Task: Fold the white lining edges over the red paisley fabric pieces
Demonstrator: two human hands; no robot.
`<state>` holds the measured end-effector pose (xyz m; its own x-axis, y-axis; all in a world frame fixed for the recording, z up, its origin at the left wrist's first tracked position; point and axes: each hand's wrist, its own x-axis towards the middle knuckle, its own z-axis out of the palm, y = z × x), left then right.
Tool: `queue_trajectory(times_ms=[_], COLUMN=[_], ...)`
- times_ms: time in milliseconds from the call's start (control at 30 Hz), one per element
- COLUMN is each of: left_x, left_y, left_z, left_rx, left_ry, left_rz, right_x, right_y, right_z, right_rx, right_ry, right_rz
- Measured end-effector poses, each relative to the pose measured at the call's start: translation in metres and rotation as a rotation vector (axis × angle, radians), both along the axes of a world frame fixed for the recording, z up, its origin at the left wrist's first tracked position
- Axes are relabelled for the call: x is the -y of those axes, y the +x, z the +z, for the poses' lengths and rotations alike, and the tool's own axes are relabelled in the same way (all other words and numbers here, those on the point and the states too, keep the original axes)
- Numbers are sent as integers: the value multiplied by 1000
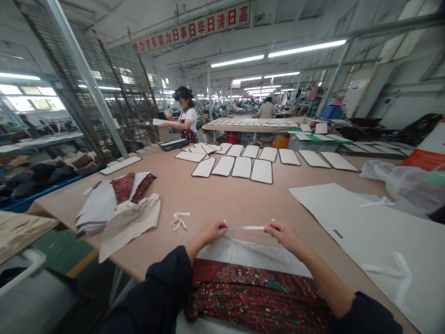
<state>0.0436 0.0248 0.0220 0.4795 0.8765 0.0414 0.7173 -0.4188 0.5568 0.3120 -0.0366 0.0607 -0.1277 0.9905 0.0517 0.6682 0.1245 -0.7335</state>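
Observation:
My left hand (214, 230) and my right hand (282, 231) each pinch one end of a thin white strip (247, 228), stretched level between them just above the table. Below the strip lies a clear plastic sheet (243, 254) over a dark red patterned fabric (257, 297) at the table's near edge. Both hands are closed on the strip's ends.
A pile of grey and red fabric pieces (111, 204) with a beige cloth lies left. A loose white ribbon (180, 220) sits nearby. A large white sheet (375, 236) lies right. Several white panels (239, 166) are spread farther back. A person (187, 118) stands at the far end.

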Motion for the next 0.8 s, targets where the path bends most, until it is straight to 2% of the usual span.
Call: queue_trajectory(times_ms=[133, 200, 267, 333, 500, 633, 800], left_x=[3, 5, 7, 9, 20, 24, 20], left_y=[-22, -30, -38, -46, -58, -51, -44], left_z=[22, 29, 30, 23, -4, -19, -26], left_rx=[93, 146, 192, 230, 243, 193, 166], left_ry=[43, -10, -124, -232, -371, -324, -247], left_rz=[27, 19, 4, 35, 288, 400, 403], right_x=[4, 6, 8, 11, 23, 29, 30], right_y=[18, 20, 24, 29, 45, 52, 54], right_z=[-18, -25, -30, -35, -48, -59, -69], right_rx=[151, 261, 359, 407, 447, 471, 486], right_ry=[157, 232, 259, 192, -33, -122, -138], right_rz=[-66, -135, -167, -158, -115, -131, -172])
